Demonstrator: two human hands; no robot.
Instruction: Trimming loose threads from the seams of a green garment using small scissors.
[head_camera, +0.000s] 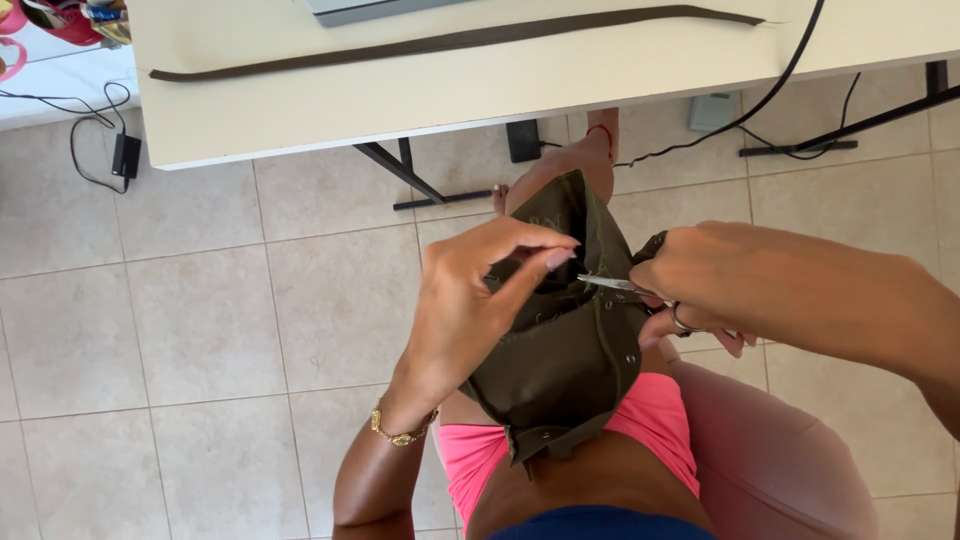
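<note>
Pinching olive fabric (560, 350), left hand (470, 300) fingers together; right hand (720, 285) fingers clamped on scissors (612, 284).

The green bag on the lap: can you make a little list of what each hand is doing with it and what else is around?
left hand: pinches the top edge of the olive green fabric bag
right hand: holds small scissors, blades at the bag's opening
bag: rests on the lap, over pink shorts
table: white, with a long dark strap lying on it
floor: beige tiles, black cables near the table legs
wrist: gold bracelet on the left arm
</note>
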